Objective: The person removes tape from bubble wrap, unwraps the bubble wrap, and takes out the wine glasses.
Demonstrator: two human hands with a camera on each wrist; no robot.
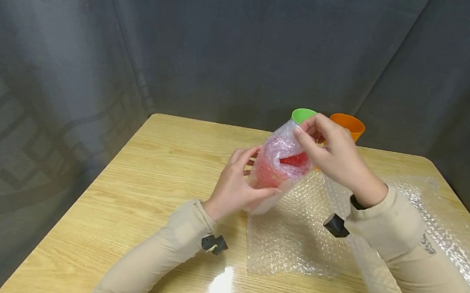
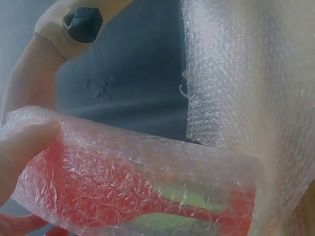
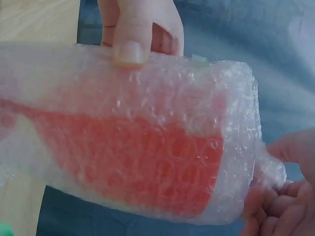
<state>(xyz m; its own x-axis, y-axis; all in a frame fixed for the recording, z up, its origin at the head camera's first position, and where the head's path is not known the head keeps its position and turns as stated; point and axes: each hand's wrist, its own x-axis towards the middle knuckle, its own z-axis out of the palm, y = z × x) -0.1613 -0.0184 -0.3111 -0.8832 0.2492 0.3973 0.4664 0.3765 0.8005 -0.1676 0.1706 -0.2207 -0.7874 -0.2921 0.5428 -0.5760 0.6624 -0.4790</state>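
Note:
A red cup (image 1: pixel 295 160) is rolled up in bubble wrap (image 1: pixel 280 141) and held tilted above the table, its open-ended wrap facing up and right. My left hand (image 1: pixel 235 184) grips the roll from the left, thumb in front and fingers behind. At the upper end, my right hand (image 1: pixel 330 151) pinches the edge of the wrap between thumb and fingers. In the left wrist view pale green patches show through the wrap beside the red. The right wrist view has the left thumb (image 3: pixel 130 51) pressing on the wrapped side and the right hand (image 3: pixel 283 196) holding a bunched end.
Sheets of bubble wrap (image 1: pixel 294 242) lie on the wooden table (image 1: pixel 140 203) below and to the right of the hands. A green cup (image 1: pixel 303 115) and an orange cup (image 1: pixel 352 124) stand at the back, partly hidden. Dark curtains (image 1: pixel 244 48) surround the table.

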